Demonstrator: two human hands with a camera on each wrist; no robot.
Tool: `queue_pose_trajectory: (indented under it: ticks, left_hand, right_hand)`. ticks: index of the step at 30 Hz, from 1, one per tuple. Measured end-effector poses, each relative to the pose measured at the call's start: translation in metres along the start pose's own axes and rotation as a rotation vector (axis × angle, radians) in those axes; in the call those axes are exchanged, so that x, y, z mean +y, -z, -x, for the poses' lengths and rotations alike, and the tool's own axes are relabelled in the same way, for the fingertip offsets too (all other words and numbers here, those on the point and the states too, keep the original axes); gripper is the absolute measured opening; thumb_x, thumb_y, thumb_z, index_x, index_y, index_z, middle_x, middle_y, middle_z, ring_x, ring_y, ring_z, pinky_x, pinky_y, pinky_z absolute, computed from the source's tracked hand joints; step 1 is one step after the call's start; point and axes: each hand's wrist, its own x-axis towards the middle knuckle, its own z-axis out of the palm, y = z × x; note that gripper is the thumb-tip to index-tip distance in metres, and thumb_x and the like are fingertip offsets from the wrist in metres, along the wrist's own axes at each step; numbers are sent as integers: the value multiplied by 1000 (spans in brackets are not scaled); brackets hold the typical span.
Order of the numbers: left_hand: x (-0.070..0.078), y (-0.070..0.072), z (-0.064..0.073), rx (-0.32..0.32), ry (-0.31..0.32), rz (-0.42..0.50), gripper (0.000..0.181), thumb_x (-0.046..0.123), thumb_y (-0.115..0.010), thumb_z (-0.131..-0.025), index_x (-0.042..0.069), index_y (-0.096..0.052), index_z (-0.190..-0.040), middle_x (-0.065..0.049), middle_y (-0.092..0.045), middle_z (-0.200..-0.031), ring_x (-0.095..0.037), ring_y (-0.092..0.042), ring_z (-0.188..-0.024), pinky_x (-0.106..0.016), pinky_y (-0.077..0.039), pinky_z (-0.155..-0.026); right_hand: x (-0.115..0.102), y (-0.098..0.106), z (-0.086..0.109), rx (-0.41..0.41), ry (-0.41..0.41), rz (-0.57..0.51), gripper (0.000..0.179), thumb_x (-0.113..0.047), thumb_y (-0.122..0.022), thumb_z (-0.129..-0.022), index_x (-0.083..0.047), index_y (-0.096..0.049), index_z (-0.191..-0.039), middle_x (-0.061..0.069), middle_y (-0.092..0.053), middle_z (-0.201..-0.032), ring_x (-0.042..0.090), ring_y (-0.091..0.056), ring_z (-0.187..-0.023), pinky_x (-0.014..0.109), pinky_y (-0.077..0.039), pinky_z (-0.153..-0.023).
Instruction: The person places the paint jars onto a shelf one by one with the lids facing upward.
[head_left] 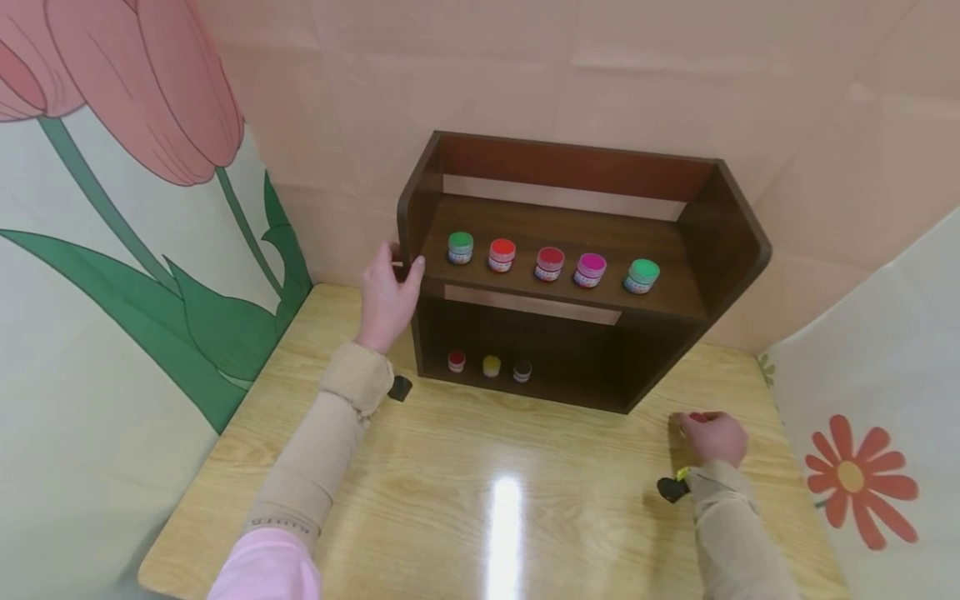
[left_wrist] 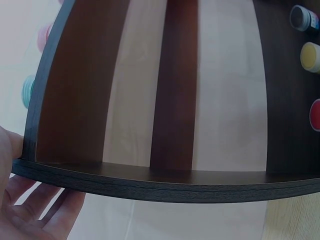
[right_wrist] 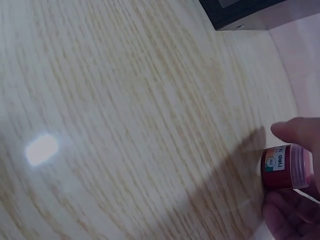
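My left hand (head_left: 386, 304) grips the left side panel of a dark brown two-tier shelf (head_left: 570, 225), thumb on one face and fingers on the other. In the left wrist view, the fingers (left_wrist: 62, 215) curl around the panel edge. My right hand (head_left: 716, 437), low at the right of the shelf, has its fingers curled around a red paint jar (right_wrist: 280, 167) at the tabletop. Its thumb (right_wrist: 295, 132) lies along one side of the jar, its fingers on the other. On the upper tier, several paint jars (head_left: 550, 264) stand in a row.
The lower tier holds a red jar (head_left: 456, 361), a yellow jar (head_left: 491, 366) and a dark jar (head_left: 522, 371) at its left part. Beneath the shelf is a wood-grain table (head_left: 420, 500). A pinkish backdrop (head_left: 510, 83) stands behind, with flower-printed sheets (head_left: 847, 350) at the sides.
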Motion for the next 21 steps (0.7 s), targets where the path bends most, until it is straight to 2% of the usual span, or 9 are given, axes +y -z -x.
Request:
queue_pose_trajectory:
  ticks: [4, 13, 21]
  left_hand:
    - [1, 0, 0, -2, -1, 5, 26, 20, -66, -100, -2, -57, -110, -16, -63, -101, -30, -67, -89, -42, -56, -76]
    - [0, 0, 1, 4, -3, 6, 25, 19, -67, -99, -2, -57, -109, -16, -64, -100, -30, -67, -89, -42, -56, -76]
    - [-2, -1, 0, 6, -9, 3, 24, 18, -67, -99, -2, -57, -109, -16, -64, -99, -30, -67, -88, -42, -56, -75]
  right_hand:
    - [4, -3, -3, 10, -6, 0, 53, -45, -75, -84, 4, -73, -104, 25, -70, -103, 43, -61, -93, 46, -45, -74]
    - [7, -6, -5, 12, -44, -18, 55, -44, -76, -83, 6, -73, -105, 26, -70, -102, 43, -61, -91, 45, -43, -72]
    - [8, -5, -4, 4, -42, -40, 50, -42, -77, -84, 3, -75, -106, 23, -71, -105, 40, -61, -97, 44, -43, -79]
